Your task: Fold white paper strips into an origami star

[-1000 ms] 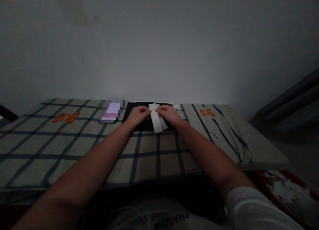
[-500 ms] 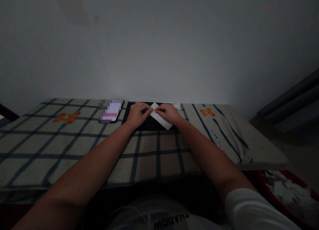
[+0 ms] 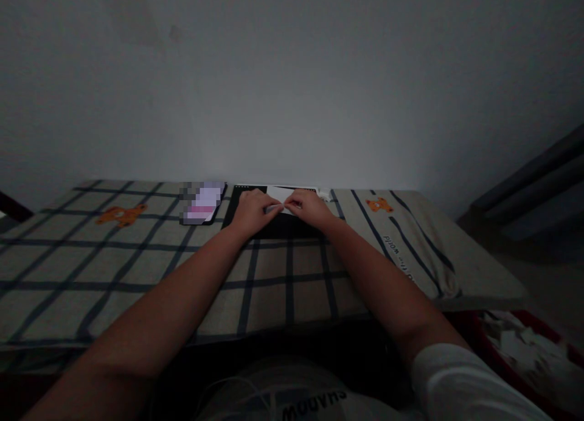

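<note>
Over a black mat [image 3: 274, 226], the left hand [image 3: 250, 210] and right hand [image 3: 310, 207] pinch a white paper strip [image 3: 279, 196], partly folded, fingers closed on it, creasing unfinished.

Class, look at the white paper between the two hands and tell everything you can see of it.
The white paper is a small, thin, plain piece lying low and nearly flat on a black mat at the far edge of the checked tablecloth. Only a narrow patch shows between the hands. The left hand and right hand both pinch or press it where their fingertips meet. Any folds are too dim to tell.
</note>
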`<state>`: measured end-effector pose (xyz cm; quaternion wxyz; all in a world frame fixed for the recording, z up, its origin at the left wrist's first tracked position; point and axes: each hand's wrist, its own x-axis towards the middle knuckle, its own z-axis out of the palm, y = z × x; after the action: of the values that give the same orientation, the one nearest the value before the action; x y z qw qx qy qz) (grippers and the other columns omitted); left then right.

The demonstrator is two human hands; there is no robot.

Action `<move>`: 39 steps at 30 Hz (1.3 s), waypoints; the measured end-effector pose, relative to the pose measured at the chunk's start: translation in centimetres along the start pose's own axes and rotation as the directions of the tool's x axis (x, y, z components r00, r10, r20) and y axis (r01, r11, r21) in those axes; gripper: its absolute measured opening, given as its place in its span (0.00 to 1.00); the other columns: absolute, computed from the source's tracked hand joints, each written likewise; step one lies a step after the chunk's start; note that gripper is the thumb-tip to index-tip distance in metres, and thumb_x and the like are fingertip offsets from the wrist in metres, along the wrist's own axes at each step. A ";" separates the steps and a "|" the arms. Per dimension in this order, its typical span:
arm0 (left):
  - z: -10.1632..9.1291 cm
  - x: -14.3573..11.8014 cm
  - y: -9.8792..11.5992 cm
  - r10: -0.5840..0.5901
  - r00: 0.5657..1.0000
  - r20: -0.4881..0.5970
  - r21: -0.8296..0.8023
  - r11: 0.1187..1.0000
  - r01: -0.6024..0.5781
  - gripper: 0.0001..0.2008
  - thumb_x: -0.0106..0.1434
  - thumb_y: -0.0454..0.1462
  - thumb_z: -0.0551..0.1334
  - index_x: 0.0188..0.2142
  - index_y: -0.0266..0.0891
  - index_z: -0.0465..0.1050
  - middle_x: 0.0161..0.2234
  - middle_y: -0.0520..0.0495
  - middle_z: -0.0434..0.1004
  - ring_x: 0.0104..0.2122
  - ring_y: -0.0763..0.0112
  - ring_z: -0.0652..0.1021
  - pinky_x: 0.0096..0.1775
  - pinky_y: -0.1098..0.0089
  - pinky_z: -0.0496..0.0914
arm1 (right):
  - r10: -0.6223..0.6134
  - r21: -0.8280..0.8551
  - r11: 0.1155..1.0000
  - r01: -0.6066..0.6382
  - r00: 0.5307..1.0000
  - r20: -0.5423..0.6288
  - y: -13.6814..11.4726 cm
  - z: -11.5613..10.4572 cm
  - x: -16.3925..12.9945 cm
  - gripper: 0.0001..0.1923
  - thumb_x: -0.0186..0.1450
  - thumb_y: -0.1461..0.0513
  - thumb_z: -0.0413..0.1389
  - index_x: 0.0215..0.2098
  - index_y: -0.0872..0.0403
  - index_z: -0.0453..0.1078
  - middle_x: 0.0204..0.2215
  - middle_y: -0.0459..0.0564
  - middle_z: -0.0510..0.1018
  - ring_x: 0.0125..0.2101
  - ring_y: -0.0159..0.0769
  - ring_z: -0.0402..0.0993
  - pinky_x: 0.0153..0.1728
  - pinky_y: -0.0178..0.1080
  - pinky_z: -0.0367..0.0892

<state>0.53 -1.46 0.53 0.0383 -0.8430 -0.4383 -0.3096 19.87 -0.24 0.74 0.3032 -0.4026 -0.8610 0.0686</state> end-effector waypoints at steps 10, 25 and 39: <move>-0.1 0.0 0.0 -0.037 0.999 -0.002 -0.022 0.999 0.037 0.14 0.61 0.46 0.56 0.34 0.44 0.77 0.33 0.45 0.78 0.38 0.60 0.72 0.43 0.60 0.58 | -0.005 -0.046 0.999 0.004 1.000 -0.030 0.3 0.0 -0.1 0.10 0.63 0.59 0.52 0.34 0.54 0.73 0.33 0.50 0.76 0.36 0.34 0.68 0.38 0.36 0.57; 0.1 0.0 0.2 0.011 0.998 0.069 0.068 0.998 -0.016 0.15 0.62 0.46 0.54 0.36 0.43 0.76 0.36 0.44 0.78 0.39 0.59 0.73 0.44 0.59 0.55 | -0.033 -0.197 0.980 0.032 0.999 -0.001 0.0 0.5 -0.1 0.10 0.64 0.58 0.52 0.35 0.55 0.73 0.34 0.53 0.76 0.37 0.37 0.66 0.39 0.38 0.56; -0.2 0.3 -1.1 -0.055 0.998 0.032 0.031 0.998 0.054 0.14 0.62 0.44 0.54 0.35 0.45 0.78 0.35 0.46 0.79 0.38 0.60 0.74 0.42 0.61 0.57 | 0.067 -0.102 0.992 -0.075 0.994 -0.084 1.8 -0.4 0.0 0.11 0.63 0.57 0.53 0.33 0.53 0.74 0.32 0.51 0.76 0.36 0.37 0.67 0.37 0.38 0.56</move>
<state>-0.28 -0.69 0.63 0.0354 -0.8349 -0.4664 -0.2902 21.30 0.88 0.38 0.3135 -0.4508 -0.8356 0.0179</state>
